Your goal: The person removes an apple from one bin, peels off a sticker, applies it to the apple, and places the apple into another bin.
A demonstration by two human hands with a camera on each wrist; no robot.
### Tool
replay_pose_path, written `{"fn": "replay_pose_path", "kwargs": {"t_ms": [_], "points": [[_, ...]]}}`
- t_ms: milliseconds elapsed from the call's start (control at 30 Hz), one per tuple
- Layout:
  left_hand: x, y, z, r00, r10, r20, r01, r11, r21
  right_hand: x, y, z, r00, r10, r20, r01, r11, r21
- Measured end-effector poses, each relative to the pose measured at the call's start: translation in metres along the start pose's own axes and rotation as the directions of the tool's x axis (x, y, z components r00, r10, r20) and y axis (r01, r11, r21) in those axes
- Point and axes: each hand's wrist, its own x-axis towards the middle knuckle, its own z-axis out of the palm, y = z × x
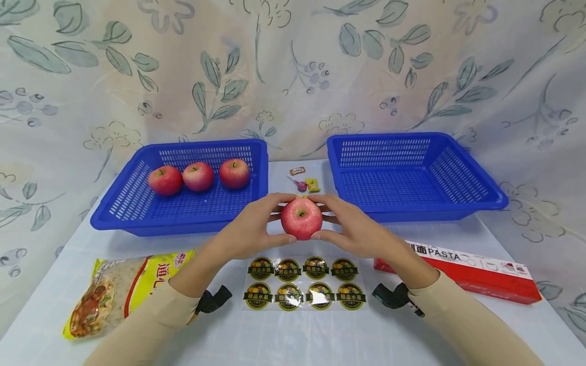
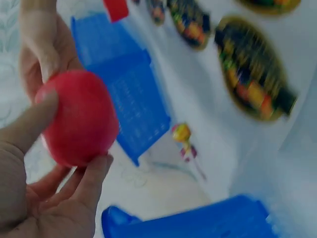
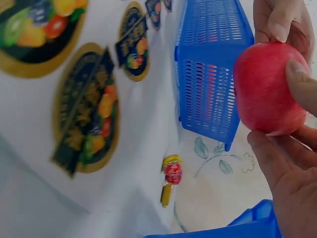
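A red apple point(image 1: 301, 218) is held up between both hands, above the middle of the table, its stem end facing the head camera. My left hand point(image 1: 249, 226) grips it from the left, thumb at the lower edge and fingers behind. From the other side my right hand point(image 1: 354, 226) grips it the same way. In the left wrist view the apple point(image 2: 81, 119) sits between thumb and fingers; the right wrist view shows the apple point(image 3: 270, 89) with both hands touching it. Below lies a sheet of round fruit stickers point(image 1: 304, 282), several in two rows.
Three apples lie in the left blue basket point(image 1: 151, 223); the right blue basket point(image 1: 412, 208) holds nothing visible. Small candies point(image 1: 300, 185) lie between them. A yellow pasta bag point(image 1: 119, 290) is at left, a red-and-white pasta box point(image 1: 476, 279) at right. A patterned curtain point(image 1: 293, 76) hangs behind.
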Motion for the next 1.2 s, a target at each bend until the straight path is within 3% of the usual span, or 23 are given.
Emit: {"fn": "replay_pose_path", "kwargs": {"t_ms": [333, 567, 733, 900, 1000, 1200], "points": [[-0.012, -0.014, 0.024, 0.996, -0.092, 0.007, 0.09, 0.986, 0.138, 0.0, 0.019, 0.021, 0.996, -0.057, 0.074, 0.061, 0.997, -0.052], [-0.016, -0.023, 0.021, 0.982, -0.18, 0.063, 0.162, 0.962, 0.22, 0.012, 0.031, 0.03, 0.993, 0.008, 0.119, 0.005, 0.994, -0.108], [-0.022, -0.026, 0.018, 0.961, -0.241, 0.133, 0.204, 0.948, 0.245, 0.014, 0.037, 0.031, 0.993, 0.05, 0.107, -0.037, 0.992, -0.12], [-0.034, -0.023, 0.016, 0.944, -0.292, 0.153, 0.222, 0.906, 0.361, 0.011, 0.036, 0.026, 0.993, 0.087, 0.082, -0.072, 0.982, -0.172], [-0.041, -0.021, 0.013, 0.934, -0.328, 0.138, 0.246, 0.876, 0.415, 0.007, 0.029, 0.02, 0.987, 0.141, 0.074, -0.116, 0.955, -0.274], [-0.056, -0.021, 0.01, 0.911, -0.39, 0.132, 0.287, 0.83, 0.478, -0.005, 0.007, 0.006, 0.952, 0.298, 0.068, -0.233, 0.851, -0.471]]}}
